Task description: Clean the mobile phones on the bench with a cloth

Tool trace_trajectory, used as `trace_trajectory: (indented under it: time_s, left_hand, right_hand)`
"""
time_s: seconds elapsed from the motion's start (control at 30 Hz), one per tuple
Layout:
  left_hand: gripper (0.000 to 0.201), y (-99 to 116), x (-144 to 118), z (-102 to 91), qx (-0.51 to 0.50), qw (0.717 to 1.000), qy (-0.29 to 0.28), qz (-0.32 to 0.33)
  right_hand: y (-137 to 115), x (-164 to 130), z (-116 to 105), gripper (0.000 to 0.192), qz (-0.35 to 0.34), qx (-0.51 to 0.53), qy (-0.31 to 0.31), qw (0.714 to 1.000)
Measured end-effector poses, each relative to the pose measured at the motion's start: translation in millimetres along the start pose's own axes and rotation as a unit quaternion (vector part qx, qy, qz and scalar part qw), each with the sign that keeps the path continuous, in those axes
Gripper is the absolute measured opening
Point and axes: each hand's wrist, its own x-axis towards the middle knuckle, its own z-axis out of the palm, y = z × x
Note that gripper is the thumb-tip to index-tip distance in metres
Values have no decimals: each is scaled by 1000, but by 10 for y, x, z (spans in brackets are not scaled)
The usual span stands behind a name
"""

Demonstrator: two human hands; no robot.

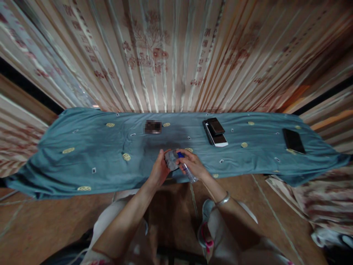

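My left hand (160,170) is closed around a crumpled grey cloth-like piece (172,159) over the front edge of the table. Something flat may lie beneath the grey piece, but I cannot make it out. In my right hand (195,165) is a small clear bottle (190,174) with a blue top (180,155). The bottle is tilted, its blue end touching or very near the grey piece and its base pointing toward me. Fingers of my right hand wrap round the bottle near its top.
A blue-green patterned cloth (110,173) covers the long table. Stacked phones, one with a white rim (221,144), lie right of centre under a dark wallet-like item (216,126). A black flat device (293,140) lies far right; a blurred dark object (153,127) is at the back. Curtains (176,55) hang behind.
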Motion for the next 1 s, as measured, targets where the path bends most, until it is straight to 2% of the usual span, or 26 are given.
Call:
trace_trajectory:
  time_s: [0.23,0.77,0.9,1.0]
  left_hand:
    - [39,6,-15,3,2,1000,-17,-8]
    - [38,18,-43,11,-1,1000,-18,-14]
    - [38,32,-43,-12,-16,1000,-9,-16]
    - [39,56,-46,-33,-22,1000,-5,-16]
  right_hand:
    - [-17,-18,15,41,12,21,-34,999]
    - [-82,-52,58,37,24,24,-13,999]
    - [-116,-46,-45,44,1,8,-18,1000]
    - [-109,-5,-231,56,-55,-49,35,997]
